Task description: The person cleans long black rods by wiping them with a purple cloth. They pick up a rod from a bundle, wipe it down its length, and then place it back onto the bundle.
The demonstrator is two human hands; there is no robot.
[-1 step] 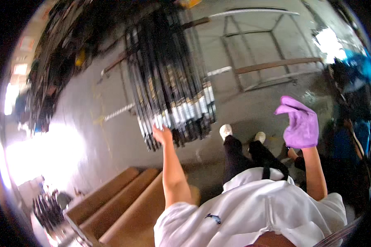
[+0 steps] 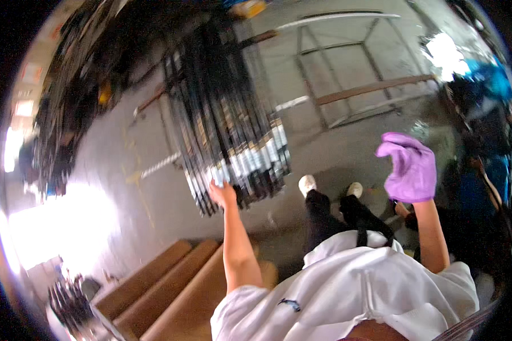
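Note:
A wide row of long black rods with white bands near their close ends lies across a rack, left of centre. My bare left hand is at the near end of these rods, its fingers closed around one at the row's left part. Blur and the rods partly hide the fingertips. Off to the right, away from the rods, my right hand wears a purple glove. Its fingers bend over loosely, apart from the thumb, with nothing seen in them.
Beyond my feet stands a low metal frame with a brown bar. Long brown troughs lie at the lower left, near another bundle of dark rods. More dark rods fill the upper left. Someone in blue is at the right edge.
The view has shifted slightly, so the rods and frame sit a little further left and lower. Both hands keep nearly the same pose, the left still at the rod ends.

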